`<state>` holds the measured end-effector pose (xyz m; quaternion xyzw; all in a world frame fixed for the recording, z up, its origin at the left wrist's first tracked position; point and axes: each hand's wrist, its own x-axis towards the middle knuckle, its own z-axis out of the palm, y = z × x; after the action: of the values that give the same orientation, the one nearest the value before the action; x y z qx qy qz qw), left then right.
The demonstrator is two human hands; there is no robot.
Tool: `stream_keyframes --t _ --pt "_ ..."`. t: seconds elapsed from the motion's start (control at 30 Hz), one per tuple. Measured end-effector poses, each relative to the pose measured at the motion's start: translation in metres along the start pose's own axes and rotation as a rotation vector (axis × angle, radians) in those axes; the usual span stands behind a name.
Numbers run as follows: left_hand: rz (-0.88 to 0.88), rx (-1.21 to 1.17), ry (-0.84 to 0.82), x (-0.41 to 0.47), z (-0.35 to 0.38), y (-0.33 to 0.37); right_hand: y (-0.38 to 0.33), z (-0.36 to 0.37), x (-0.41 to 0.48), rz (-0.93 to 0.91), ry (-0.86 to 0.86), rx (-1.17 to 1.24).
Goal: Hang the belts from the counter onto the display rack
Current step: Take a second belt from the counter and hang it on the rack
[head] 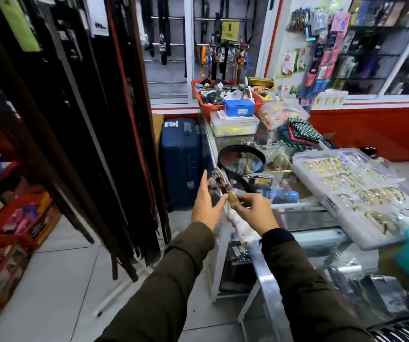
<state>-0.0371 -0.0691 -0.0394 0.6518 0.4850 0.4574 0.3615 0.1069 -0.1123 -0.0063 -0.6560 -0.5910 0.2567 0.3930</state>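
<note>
Belt (225, 193), plastic-wrapped, is gripped by both hands: left hand (204, 206) near the buckle, right hand (255, 211) pinching. Free the buckle before hooking onto the display rack (80, 119).

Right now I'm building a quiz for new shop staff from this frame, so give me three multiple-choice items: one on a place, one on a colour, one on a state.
1. Where does the display rack of hanging belts stand?
A. left of the counter
B. on the counter
C. behind the bangle tray

2. What colour is the suitcase beside the counter?
A. red
B. blue
C. white

3. How is the plastic-wrapped belt held?
A. left hand only
B. lying untouched
C. both hands

Answers:
1 A, the rack stands on the floor at the left.
2 B, its shell is dark blue.
3 C, the left hand and right hand both grip it near the buckle end.
</note>
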Motion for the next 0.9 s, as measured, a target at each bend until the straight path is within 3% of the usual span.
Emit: stream_keyframes --t 0.17,0.27,0.5,0.6,0.9 --pt "-0.225 -0.341 0.283 0.007 -0.045 0.017 -0.042 0.032 0.015 -0.077 -0.056 0.120" --pt "-0.315 -0.508 0.229 0.006 -0.077 0.020 -0.062 0.049 0.021 -0.077 -0.102 0.244" --pt "-0.232 -0.401 0.329 -0.009 -0.128 0.016 -0.094 0.082 0.029 -0.095 -0.314 0.222" --pt "-0.319 -0.470 0.423 -0.015 -0.140 0.016 -0.105 0.094 0.024 -0.143 -0.323 0.243" --pt "-0.357 -0.399 0.363 -0.030 -0.176 0.015 -0.128 0.107 0.016 -0.276 -0.325 0.160"
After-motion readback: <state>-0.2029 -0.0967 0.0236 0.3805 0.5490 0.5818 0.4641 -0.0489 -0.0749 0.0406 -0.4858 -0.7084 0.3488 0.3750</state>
